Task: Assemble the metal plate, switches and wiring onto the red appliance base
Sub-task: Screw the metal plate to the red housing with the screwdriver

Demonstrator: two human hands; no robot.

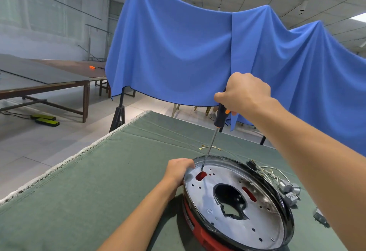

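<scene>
The red appliance base (200, 233) sits on the green cloth at lower right, with the round metal plate (255, 217) lying inside its black rim. My left hand (179, 169) grips the rim at its far left edge. My right hand (243, 92) holds a black and orange screwdriver (219, 117) upright from above. Its tip (202, 168) rests on the plate beside a red slot at the far left. A bundle of white wiring with grey switches (287, 187) lies on the cloth just right of the base.
The green-covered table (99, 181) has its left edge running diagonally. Small brass-tipped wires (210, 147) lie beyond the base. A grey part (320, 218) lies at far right. A blue cloth (178, 52) hangs behind the table. A wooden table (45, 84) stands at left.
</scene>
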